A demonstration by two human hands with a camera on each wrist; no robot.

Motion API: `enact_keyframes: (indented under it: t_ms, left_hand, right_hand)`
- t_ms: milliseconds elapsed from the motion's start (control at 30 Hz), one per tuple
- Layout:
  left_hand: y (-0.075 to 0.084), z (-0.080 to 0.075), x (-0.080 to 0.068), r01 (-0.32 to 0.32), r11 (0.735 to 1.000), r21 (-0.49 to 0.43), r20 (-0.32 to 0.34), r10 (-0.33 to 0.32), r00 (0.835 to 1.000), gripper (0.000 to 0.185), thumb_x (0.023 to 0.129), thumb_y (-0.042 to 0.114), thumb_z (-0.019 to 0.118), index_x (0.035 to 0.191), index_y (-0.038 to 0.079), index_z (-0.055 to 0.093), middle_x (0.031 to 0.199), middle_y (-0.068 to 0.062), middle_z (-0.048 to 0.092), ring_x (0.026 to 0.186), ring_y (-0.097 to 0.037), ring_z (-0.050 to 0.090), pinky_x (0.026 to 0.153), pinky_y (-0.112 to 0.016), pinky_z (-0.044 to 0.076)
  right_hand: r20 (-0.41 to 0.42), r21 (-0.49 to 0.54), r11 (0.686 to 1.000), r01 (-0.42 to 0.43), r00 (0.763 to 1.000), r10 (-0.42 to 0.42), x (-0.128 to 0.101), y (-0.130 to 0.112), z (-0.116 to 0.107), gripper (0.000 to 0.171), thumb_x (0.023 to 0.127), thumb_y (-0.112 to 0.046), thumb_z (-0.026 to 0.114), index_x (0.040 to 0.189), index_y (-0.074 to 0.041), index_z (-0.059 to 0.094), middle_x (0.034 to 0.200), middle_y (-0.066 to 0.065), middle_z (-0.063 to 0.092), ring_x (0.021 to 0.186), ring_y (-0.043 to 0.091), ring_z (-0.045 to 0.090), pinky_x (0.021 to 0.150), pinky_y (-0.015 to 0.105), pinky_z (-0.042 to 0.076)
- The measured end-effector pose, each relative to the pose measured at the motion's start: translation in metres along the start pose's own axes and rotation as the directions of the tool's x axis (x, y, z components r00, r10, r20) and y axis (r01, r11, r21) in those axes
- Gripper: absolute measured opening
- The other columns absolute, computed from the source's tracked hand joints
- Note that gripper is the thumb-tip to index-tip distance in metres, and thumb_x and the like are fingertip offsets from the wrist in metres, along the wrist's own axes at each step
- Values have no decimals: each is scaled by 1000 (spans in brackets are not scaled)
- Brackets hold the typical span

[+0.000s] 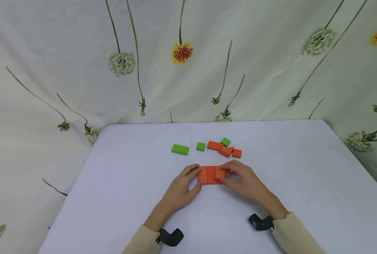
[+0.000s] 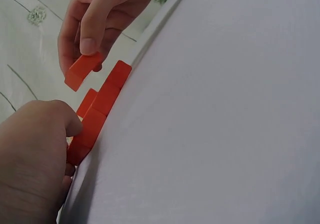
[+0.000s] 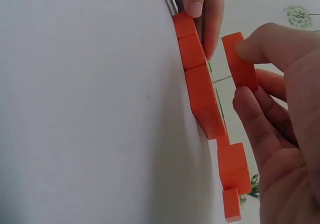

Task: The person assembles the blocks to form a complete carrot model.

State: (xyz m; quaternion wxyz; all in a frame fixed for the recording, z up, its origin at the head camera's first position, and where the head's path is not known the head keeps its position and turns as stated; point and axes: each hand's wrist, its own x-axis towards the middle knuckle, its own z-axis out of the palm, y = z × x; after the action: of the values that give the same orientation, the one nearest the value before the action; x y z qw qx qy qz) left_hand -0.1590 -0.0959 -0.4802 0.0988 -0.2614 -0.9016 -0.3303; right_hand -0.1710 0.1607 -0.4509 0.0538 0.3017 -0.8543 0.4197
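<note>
Side by side on the white table lie several orange blocks (image 1: 211, 175) in a short row. My left hand (image 1: 179, 190) holds the left end of the row, a finger at the far corner of the end block (image 1: 202, 175) and the thumb at its near corner. Between thumb and fingers, my right hand (image 1: 247, 180) pinches a small orange block (image 1: 220, 174) over the right end of the row. Both wrist views show a gap between this pinched block (image 3: 239, 64) and the row (image 2: 106, 96).
Behind the row lie a green rectangular block (image 1: 180, 149), two small green blocks (image 1: 201, 146), an orange rectangular block (image 1: 215, 145), an orange triangular block (image 1: 226, 151) and a small orange block (image 1: 236, 153). A flower-patterned cloth (image 1: 264, 63) hangs beyond the table's far edge.
</note>
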Motion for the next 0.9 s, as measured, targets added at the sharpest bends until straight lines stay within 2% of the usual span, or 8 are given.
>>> enact_keyframes:
  t_ms: [267, 567, 900]
  left_hand:
    - [1, -1, -1, 23, 1000, 9, 10, -23, 1000, 48, 91, 22, 63, 137, 10, 54, 141, 0, 49, 132, -11, 46, 106, -31, 44]
    - [4, -3, 1, 24, 1000, -1, 11, -24, 1000, 47, 91, 22, 63, 136, 9, 55, 141, -2, 50, 132, -12, 47, 106, -32, 44]
    - [3, -3, 2, 15, 1000, -1, 12, -15, 1000, 47, 91, 22, 63, 136, 9, 55, 141, -1, 49, 132, -12, 47, 106, -33, 44]
  right_hand:
    - [89, -57, 994, 98, 992, -93, -2, -11, 13, 32, 82, -17, 76, 111, -22, 67, 104, -10, 59, 84, 6, 59, 75, 22, 54]
    - [97, -126, 986, 110, 990, -98, -4, -17, 20, 29, 81, -24, 78, 109, -23, 69, 106, -12, 58, 96, 3, 54, 83, 23, 53]
    - [77, -156, 969, 190, 981, -180, -4, -12, 26, 29, 78, -22, 80, 105, -20, 70, 103, -11, 62, 97, 4, 54, 82, 22, 52]
